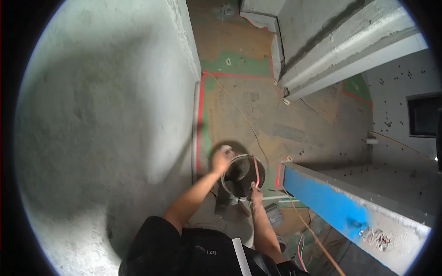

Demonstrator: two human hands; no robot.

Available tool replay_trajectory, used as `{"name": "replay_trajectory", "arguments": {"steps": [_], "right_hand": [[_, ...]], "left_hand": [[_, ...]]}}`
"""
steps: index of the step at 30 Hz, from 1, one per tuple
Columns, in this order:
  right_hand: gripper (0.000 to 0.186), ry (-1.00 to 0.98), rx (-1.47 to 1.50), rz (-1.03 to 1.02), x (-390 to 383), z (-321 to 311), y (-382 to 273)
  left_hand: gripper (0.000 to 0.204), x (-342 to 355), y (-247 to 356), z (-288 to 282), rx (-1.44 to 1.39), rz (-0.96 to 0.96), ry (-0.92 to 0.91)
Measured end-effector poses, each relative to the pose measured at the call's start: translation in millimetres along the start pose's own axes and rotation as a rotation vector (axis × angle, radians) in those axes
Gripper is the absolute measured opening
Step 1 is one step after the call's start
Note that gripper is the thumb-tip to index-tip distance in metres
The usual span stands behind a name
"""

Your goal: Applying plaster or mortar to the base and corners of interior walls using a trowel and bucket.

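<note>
A dark round bucket (227, 189) stands below me, its mouth facing up and greyish material inside. A thin pink-red bar (256, 170) crosses the right part of its mouth; whether it is the bucket's handle or a separate tool, I cannot tell. My right hand (256, 192) is closed around the near end of this bar, at the bucket's near right rim. Just outside the far left rim is my left hand (222, 158), its fingers curled together. Something pale shows at its fingertips, too small and blurred to name.
A bare grey plastered wall (101, 101) rises close on my left. Brown floor covering (239, 106) with red tape edges lies ahead, crossed by a thin yellow cord (246, 120). At right, a blue-painted ledge (322, 191) juts in, with bundled wires (375, 239). A grey container (274, 214) stands near my right forearm.
</note>
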State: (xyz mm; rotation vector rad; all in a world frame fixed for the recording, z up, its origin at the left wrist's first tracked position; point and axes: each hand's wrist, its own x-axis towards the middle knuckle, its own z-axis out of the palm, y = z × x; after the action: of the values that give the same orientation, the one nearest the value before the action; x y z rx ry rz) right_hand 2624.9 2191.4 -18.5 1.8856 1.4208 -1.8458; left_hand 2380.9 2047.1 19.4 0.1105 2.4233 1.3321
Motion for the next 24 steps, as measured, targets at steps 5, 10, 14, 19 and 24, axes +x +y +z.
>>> {"name": "replay_trajectory", "arguments": {"steps": [5, 10, 14, 19, 24], "right_hand": [[0.041, -0.216, 0.217, -0.003, 57.7, 61.9, -111.9], [0.039, -0.217, 0.286, -0.037, 114.2, 121.9, -189.9], [0.039, -0.233, 0.270, -0.003, 176.5, 143.2, -292.8], [0.041, -0.116, 0.454, 0.202, 251.9, 165.4, -350.0], [0.041, -0.073, 0.591, 0.246, 324.6, 131.2, -365.1]], "left_hand": [[0.033, 104.4, -45.5, -162.3, 0.021, 0.026, 0.239], [0.042, 108.7, -34.4, -207.6, 0.431, -0.166, 0.188], [0.045, 82.7, -18.4, -205.1, 0.632, -0.267, 0.090], [0.043, 97.1, -15.0, -208.6, 0.611, -0.290, 0.030], [0.042, 121.6, -28.1, -197.4, 0.383, -0.392, -0.104]]}}
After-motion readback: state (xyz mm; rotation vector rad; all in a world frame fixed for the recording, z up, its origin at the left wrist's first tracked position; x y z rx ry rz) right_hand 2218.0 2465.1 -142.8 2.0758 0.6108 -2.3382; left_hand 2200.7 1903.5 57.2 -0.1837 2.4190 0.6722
